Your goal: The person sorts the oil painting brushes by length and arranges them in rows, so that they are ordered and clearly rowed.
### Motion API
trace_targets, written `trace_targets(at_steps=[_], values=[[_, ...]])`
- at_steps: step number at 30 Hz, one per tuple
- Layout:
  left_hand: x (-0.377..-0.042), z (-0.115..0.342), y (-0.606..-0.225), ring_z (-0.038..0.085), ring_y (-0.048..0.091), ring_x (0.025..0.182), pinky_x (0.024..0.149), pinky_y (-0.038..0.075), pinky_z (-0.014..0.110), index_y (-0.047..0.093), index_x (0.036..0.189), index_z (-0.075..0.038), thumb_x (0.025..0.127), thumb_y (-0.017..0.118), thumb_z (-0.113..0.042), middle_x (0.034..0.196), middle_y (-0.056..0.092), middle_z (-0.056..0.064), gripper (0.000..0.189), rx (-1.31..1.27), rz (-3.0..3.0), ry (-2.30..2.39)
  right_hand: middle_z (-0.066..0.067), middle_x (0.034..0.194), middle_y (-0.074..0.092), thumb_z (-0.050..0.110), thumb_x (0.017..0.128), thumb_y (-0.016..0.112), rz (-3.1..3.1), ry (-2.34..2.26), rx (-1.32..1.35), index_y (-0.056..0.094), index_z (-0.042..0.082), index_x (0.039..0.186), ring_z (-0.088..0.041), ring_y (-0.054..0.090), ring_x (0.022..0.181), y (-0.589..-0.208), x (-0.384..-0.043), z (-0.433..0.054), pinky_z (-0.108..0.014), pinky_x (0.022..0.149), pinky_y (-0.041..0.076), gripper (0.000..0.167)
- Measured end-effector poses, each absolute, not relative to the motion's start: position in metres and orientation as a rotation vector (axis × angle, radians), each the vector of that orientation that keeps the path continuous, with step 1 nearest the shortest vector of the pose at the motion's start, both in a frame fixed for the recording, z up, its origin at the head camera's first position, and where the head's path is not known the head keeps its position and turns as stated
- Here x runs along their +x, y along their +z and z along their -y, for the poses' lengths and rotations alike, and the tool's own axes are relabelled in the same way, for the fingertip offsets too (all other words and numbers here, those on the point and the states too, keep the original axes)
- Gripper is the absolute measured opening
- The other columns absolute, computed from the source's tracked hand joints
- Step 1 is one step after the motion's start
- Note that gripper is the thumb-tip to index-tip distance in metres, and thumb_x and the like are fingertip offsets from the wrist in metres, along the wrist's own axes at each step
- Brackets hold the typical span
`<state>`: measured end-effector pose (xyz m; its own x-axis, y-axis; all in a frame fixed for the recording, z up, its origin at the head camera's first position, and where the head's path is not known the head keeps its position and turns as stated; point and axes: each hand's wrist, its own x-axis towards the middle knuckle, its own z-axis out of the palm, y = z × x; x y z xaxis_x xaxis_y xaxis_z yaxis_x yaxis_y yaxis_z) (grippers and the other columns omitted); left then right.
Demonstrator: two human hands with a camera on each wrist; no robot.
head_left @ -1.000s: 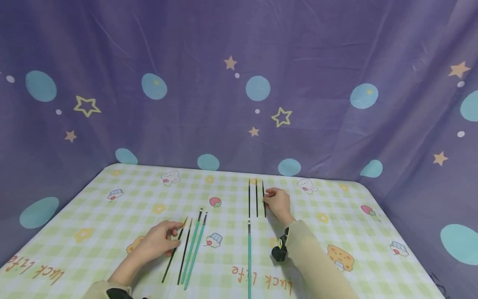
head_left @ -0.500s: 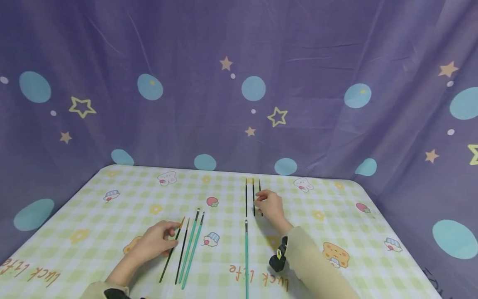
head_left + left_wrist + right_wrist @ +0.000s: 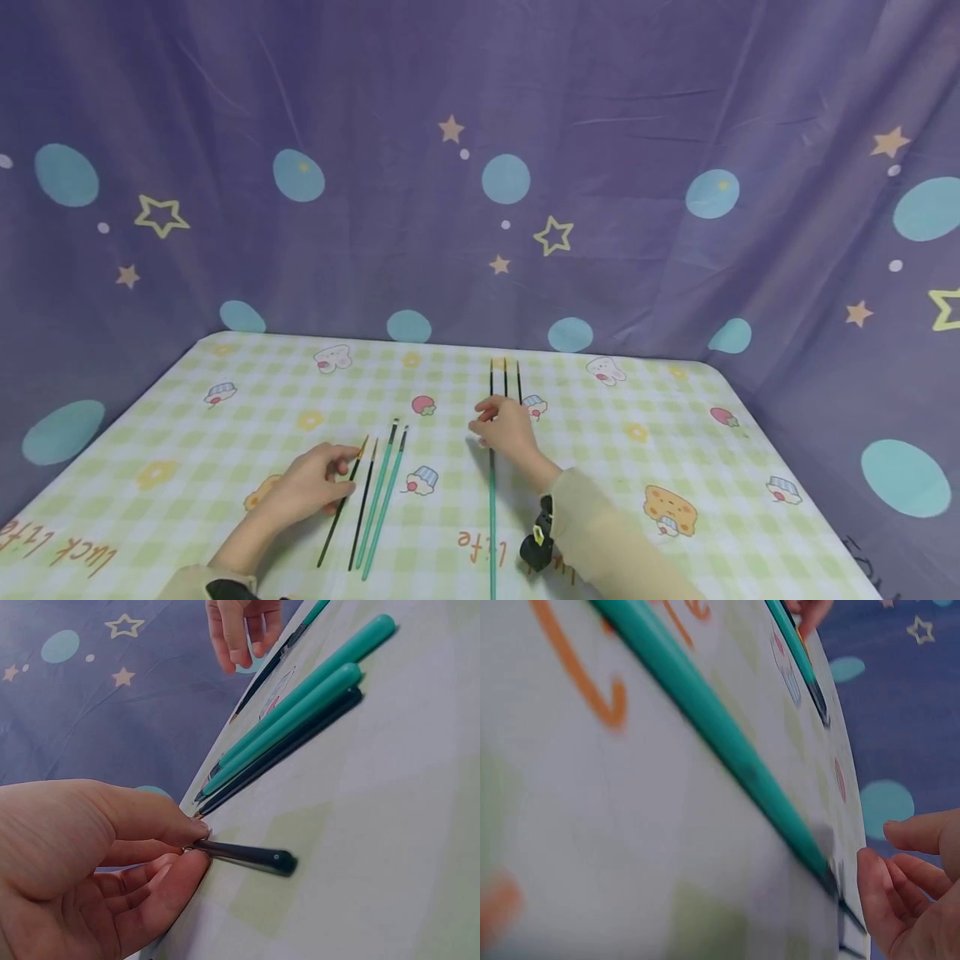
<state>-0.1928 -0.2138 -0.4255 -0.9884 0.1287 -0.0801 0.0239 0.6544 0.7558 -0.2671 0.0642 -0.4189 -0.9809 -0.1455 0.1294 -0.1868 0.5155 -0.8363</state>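
Note:
My left hand point(image 3: 307, 483) pinches a thin black paintbrush point(image 3: 251, 856) with amber bristles between thumb and fingers, at the left of the table. Just right of it lie another black paintbrush point(image 3: 361, 521) and two teal paintbrushes point(image 3: 375, 498), side by side and slanted. My right hand point(image 3: 508, 429) hovers over the lower ends of three black paintbrushes point(image 3: 518, 379) standing in a row further back. In the right wrist view its thumb and fingers are apart with nothing between them. Below it lies a single teal paintbrush point(image 3: 492, 517), its bristle end hidden by the hand.
A green-and-white checked tablecloth point(image 3: 592, 467) with printed cakes, flowers and lettering covers the table. A purple curtain point(image 3: 420, 250) with stars and blue ovals hangs behind and around it. A black wrist strap device point(image 3: 537, 542) sits at the right sleeve.
My right hand has moved left and slightly nearer, from the rightmost black paintbrush across the row to above the teal one's tip. The left hand keeps its pinch in place.

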Motion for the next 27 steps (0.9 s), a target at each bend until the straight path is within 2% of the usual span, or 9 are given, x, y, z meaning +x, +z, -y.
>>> trace_targets(at_steps=[10,20,27], values=[[-0.192,0.215,-0.424,0.016,0.048,0.047,0.046,0.049,0.027,0.051,0.124,0.003,0.078,0.066,-0.005,0.086,0.047,0.006,0.049,0.125,-2.743,1.242,-0.005,0.080,0.060,0.012,0.076,0.071,2.758,1.619,0.326,0.063,-0.001,0.102,-0.016,0.062,0.053,-0.417,-0.250,-0.041,-0.023,0.047,0.051,0.030],[-0.192,0.213,-0.426,0.015,0.047,0.051,0.045,0.049,0.028,0.053,0.123,0.002,0.076,0.067,-0.004,0.085,0.047,0.005,0.049,0.103,-2.754,1.241,0.001,0.078,0.060,0.020,0.074,0.074,2.866,1.520,0.396,0.063,0.005,0.102,-0.008,0.056,0.050,-0.414,-0.232,-0.017,-0.021,0.048,0.047,0.034],[-0.193,0.214,-0.426,0.015,0.047,0.051,0.044,0.049,0.028,0.053,0.122,0.002,0.076,0.067,-0.004,0.085,0.048,0.005,0.049,0.100,-2.766,1.245,0.004,0.077,0.059,0.022,0.074,0.075,2.904,1.442,0.486,0.063,0.005,0.102,-0.006,0.054,0.050,-0.411,-0.220,0.000,-0.020,0.052,0.045,0.035]])
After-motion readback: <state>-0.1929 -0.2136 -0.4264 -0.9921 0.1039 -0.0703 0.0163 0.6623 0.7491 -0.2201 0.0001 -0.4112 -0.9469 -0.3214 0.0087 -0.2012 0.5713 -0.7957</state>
